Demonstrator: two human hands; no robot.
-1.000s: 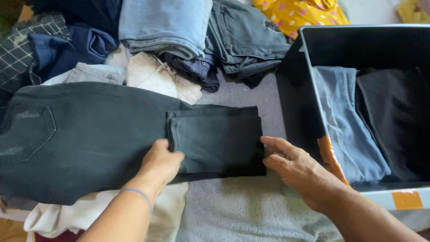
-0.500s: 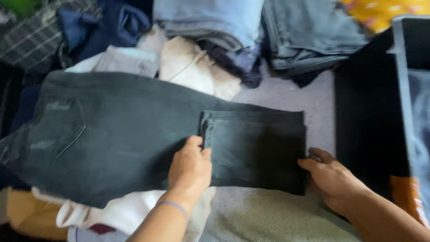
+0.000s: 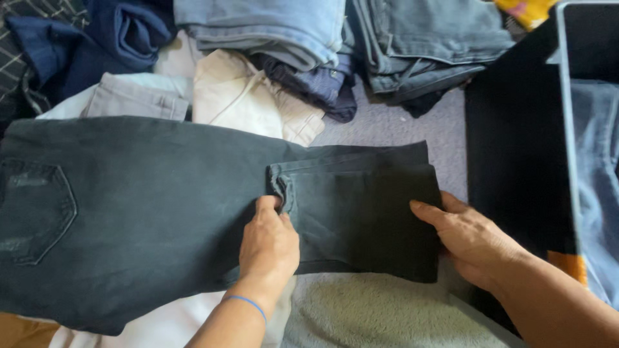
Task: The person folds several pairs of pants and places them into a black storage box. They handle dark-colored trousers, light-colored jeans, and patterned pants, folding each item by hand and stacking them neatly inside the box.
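A single head-worn camera looks steeply down from close above the black jeans (image 3: 161, 206), with the dark storage box (image 3: 516, 148) at their right.

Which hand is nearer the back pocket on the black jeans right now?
Left. The left hand rests mid-leg at the folded hem edge, well right of the back pocket; the right hand is farther away, at the fold's far end.

Both forearms bare, no sleeves in view. Left hand (image 3: 269, 245): thin blue band (image 3: 247, 303) round the wrist. Right hand (image 3: 474, 240): no rings or band visible, nails short.
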